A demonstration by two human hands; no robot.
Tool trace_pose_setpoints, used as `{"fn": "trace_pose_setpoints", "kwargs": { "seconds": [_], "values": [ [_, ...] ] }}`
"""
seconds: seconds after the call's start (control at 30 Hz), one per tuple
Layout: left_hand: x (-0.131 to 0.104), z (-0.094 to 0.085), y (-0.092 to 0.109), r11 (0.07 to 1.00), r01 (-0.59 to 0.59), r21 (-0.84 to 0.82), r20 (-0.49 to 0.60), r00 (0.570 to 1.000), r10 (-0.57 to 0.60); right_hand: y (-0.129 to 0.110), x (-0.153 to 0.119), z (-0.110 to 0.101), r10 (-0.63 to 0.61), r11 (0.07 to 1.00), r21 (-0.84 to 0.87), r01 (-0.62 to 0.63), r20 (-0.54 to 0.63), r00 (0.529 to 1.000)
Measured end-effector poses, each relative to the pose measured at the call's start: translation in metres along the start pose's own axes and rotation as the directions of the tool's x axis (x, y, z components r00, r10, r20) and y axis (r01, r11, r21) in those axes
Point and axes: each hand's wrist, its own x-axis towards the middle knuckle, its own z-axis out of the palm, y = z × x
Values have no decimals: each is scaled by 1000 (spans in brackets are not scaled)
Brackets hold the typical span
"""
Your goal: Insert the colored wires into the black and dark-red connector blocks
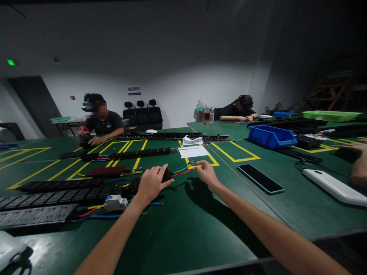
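My left hand (151,181) is closed around the end of a black socket module (166,175), with the thumb stretched along its near side. From that end a blue wire (181,167) and a red wire (182,173) run right. My right hand (208,174) has its thumb and forefinger pinched at the tip of the red wire; the blue wire's ring terminal sits just beside the fingertips. Left of my left hand lie several black power strips (43,215) with loose coloured wires. A white circuit breaker (115,203) rests among these.
A phone (260,178), a white power bank-like device (334,186) and a blue bin (272,136) are on the right. White paper (194,151) lies ahead on the green table (183,236). Two people sit across it, one with a red-black tool (85,132). Another hand (359,162) shows at the right edge.
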Motion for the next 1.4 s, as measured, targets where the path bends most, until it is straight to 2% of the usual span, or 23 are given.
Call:
{"fn": "trace_pose_setpoints", "kwargs": {
  "seconds": [0.07, 0.13, 0.27, 0.37, 0.53, 0.63, 0.73, 0.9, 1.03, 1.17, 1.4],
  "values": [
    [-1, 3, 0, 1000, -3, 5, 29, 1000, 3, 0, 3, -2, -129, 990, -62, 125, -68, 989],
    [-1, 5, -1, 1000, -5, 12, 55, 998, 5, -2, 3, -4, -204, 974, -113, 194, -84, 975],
    [-2, 7, -2, 1000, -7, 22, 72, 997, 6, -6, 1, -3, -268, 952, -152, 264, -7, 963],
    [-2, 7, -2, 1000, -10, 21, 69, 998, 8, -4, -3, -1, -246, 952, -168, 257, 87, 965],
    [-1, 8, -2, 1000, -8, 15, 64, 998, 7, 0, -5, 2, -118, 978, -150, 144, 174, 978],
    [-1, 8, -3, 1000, -14, 1, 39, 999, 14, -5, -7, 1, 0, 999, -52, 10, 192, 981],
    [-1, 8, -4, 1000, -16, -7, 5, 1000, 16, -15, -12, 0, 122, 987, 77, -143, 233, 965],
    [-1, 6, -4, 1000, -6, -15, -41, 999, 5, -28, -18, 0, 244, 908, 268, -321, 285, 927],
    [-1, 4, -4, 1000, -4, -16, -45, 999, 4, -32, -19, 2, 332, 849, 318, -423, 302, 893],
    [-1, 3, -2, 1000, -20, -18, -60, 998, 19, -29, -15, 3, 439, 766, 355, -537, 322, 839],
    [-2, 4, -3, 998, -57, -31, -127, 990, 52, -24, -12, 0, 474, 667, 403, -626, 419, 774]
  ]
}}
